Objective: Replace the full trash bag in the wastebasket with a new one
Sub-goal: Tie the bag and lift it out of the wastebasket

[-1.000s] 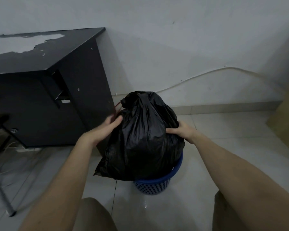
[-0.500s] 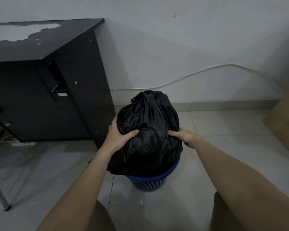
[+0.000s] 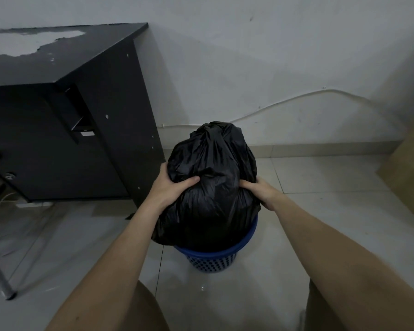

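Black trash bag (image 3: 213, 187) gripped by hands, atop wastebasket (image 3: 213, 258).

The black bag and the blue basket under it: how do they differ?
The black trash bag is soft, crinkled and shiny; the blue wastebasket is rigid, with a perforated wall. The bag bulges well above and past the basket's rim. The left hand and right hand grip the bag, not the basket. Both are roundish.

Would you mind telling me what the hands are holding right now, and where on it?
Both hands grip the full black trash bag: left hand and right hand clasp its opposite sides, midway up.
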